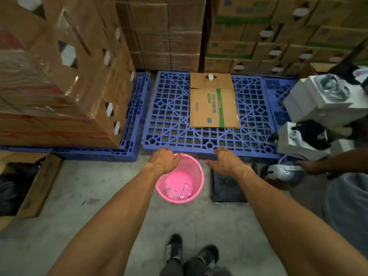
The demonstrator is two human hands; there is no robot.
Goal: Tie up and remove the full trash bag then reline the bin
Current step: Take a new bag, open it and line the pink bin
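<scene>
A small pink mesh bin [196, 172] stands on the concrete floor in front of me. Crumpled clear plastic [178, 192] lies on its pink bottom, and I see no liner over the rim. My left hand [162, 159] hovers at the bin's far-left rim, knuckles up and fingers loosely bent, with the thumb by the rim and nothing in it. My right hand [227, 159] is just right of the bin, fingers spread and empty. A dark, flat, bag-like thing [229, 186] lies on the floor right of the bin.
A blue plastic pallet [171, 116] with a flattened carton [214, 104] lies just behind the bin. Stacked cartons [59, 86] rise at the left and back. At the right, another person's hand [310, 166] holds a white headset [282, 172] near white boxes [318, 104].
</scene>
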